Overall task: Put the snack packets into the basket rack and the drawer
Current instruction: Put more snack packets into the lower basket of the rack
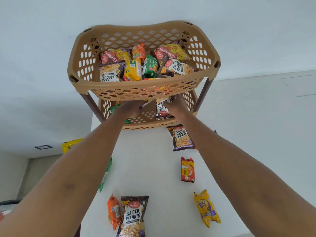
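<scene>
On the smooth white tabletop (pixel 150 168) I see the tan, lattice-holed plastic basket rack (pixel 143 86). In its lower tier my right hand (pixel 177 104) pinches a glossy salted peanuts packet (pixel 161 109), whose long axis runs away from me, logo end nearest. I cannot tell my left hand's (pixel 132 108) grip.

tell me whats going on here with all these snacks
A person is filling a two-tier basket rack. Both hands reach into the lower basket; the right hand grips a salted peanuts packet, while what the left hand holds is hidden. The upper basket already holds many packets, and several more lie on the white table.
</scene>
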`<state>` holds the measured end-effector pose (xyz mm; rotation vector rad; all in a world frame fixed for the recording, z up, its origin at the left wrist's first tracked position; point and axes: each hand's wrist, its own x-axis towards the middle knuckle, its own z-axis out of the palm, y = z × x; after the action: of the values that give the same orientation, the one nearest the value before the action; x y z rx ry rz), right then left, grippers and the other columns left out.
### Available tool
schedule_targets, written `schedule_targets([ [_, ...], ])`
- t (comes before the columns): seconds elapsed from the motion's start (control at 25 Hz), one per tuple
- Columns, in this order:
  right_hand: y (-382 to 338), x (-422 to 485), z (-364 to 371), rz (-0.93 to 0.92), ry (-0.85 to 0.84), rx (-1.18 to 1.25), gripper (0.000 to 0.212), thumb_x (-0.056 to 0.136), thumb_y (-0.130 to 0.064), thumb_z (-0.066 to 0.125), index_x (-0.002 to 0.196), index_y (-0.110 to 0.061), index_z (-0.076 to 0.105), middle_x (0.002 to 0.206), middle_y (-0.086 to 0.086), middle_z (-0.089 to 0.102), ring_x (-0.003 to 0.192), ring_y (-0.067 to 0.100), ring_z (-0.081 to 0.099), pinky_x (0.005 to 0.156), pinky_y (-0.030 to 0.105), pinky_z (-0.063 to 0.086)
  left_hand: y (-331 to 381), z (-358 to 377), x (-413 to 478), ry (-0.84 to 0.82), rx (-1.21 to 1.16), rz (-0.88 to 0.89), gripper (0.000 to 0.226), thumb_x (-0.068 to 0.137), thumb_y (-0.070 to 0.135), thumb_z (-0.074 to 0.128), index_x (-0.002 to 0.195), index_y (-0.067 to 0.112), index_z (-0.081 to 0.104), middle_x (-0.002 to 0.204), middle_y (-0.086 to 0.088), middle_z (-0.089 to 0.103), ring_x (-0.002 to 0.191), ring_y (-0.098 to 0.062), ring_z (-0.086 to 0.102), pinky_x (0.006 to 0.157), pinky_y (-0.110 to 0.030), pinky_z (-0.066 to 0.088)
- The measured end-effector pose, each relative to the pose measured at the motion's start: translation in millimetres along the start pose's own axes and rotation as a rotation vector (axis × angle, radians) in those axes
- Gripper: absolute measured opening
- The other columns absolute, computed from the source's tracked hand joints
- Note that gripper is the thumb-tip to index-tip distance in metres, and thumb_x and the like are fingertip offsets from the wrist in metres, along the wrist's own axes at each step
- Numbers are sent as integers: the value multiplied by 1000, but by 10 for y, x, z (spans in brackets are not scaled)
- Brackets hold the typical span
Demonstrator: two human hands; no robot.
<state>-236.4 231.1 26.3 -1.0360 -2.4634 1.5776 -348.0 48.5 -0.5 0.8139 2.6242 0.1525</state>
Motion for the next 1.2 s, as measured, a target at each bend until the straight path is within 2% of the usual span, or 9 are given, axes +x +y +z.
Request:
schedule_targets([
  [0.16, -132, 88, 241, 125, -62, -23, 41, 91, -12, 78, 127, -6, 59, 113, 10, 67, 88, 20, 62, 69, 31, 53, -128, -11, -237, 139, 4, -116, 44, 101, 12, 57, 144, 9, 55, 138, -16, 60, 120, -37, 60, 94, -46, 55],
  [0.28, -235, 66, 582, 192, -207, 23, 36, 95, -9, 73, 127, -8, 57, 119, 2, 65, 112, 23, 64, 92, 35, 57, -173, -10, -370, 135, 17, -158, 16, 101, 14, 57, 115, 6, 62, 115, -15, 65, 103, -32, 64, 85, -42, 56],
  [0.36, -259, 71, 791, 88, -222, -97, 41, 87, -10, 82, 121, -9, 58, 117, 5, 68, 106, 25, 66, 91, 38, 60, -187, -12, -442, 97, 56, -155, 7, 103, 13, 56, 105, 8, 61, 101, -11, 62, 101, -31, 65, 88, -43, 58],
  [0.44, -279, 4, 942, -59, -207, -275, 46, 86, -11, 84, 123, -6, 57, 112, 5, 66, 99, 23, 62, 89, 36, 57, -211, 24, -497, 63, 82, -166, 18, 98, 9, 61, 116, 7, 64, 98, -6, 60, 102, -29, 66, 88, -42, 60],
  [0.68, -243, -57, 1174, -375, 6, -634, 41, 93, -3, 68, 129, -19, 55, 124, 9, 64, 112, 35, 63, 83, 47, 57, -182, 160, -537, 65, 55, -264, 35, 97, 15, 66, 131, 13, 60, 122, -9, 65, 118, -30, 63, 93, -48, 59],
  [0.84, -312, -116, 1117, -515, -171, -955, 29, 93, 0, 67, 119, -12, 72, 118, 13, 65, 113, 34, 64, 89, 45, 56, -127, 158, -572, 68, 32, -298, 29, 98, 12, 63, 127, 13, 63, 123, -8, 65, 118, -30, 63, 88, -45, 57],
  [0.96, -325, -239, 1021, -523, -247, -1020, 28, 94, -6, 63, 121, -12, 69, 122, 12, 67, 112, 33, 66, 88, 44, 53, -50, 166, -653, 67, -7, -312, 24, 97, 12, 60, 121, 12, 66, 122, -9, 66, 116, -30, 63, 92, -48, 58],
  [1.12, -139, -543, 708, -731, 19, -852, 18, 97, -20, 60, 113, -13, 67, 114, 8, 69, 113, 32, 63, 97, 44, 47, 196, 269, -894, 398, -49, -251, 33, 102, 24, 52, 132, 11, 60, 137, -13, 58, 131, -37, 53, 105, -54, 45],
  [1.2, 94, -690, 508, -854, 167, -734, 16, 94, -20, 61, 105, -11, 68, 105, 9, 69, 104, 33, 65, 89, 43, 51, 367, 386, -1065, 597, -34, -182, 32, 100, 22, 53, 128, 8, 60, 131, -16, 59, 126, -39, 54, 104, -54, 46],
])
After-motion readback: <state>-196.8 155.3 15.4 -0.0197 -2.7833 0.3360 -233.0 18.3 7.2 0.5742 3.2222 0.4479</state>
